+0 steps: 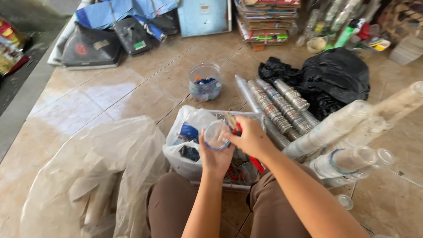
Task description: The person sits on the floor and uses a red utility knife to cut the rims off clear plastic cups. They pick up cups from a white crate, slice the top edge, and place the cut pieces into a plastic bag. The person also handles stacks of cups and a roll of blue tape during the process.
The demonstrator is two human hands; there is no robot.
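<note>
My left hand (214, 159) holds a clear plastic cup (216, 134) with a blue rim, its mouth turned toward me. My right hand (252, 139) grips a red-handled tool (256, 164) and works its tip at the cup's rim. Both hands hover over a wire basket (240, 115) of scraps between my knees. A white plastic bag (187, 132) with blue bits sits left of the basket.
Long stacks of nested clear cups (275, 105) lie on the tiled floor to the right, with more stacks (348, 132) beside them. A clear jar (205, 82) of coloured bits stands ahead. A black bag (335, 75) lies far right, a large clear sack (94, 176) at left.
</note>
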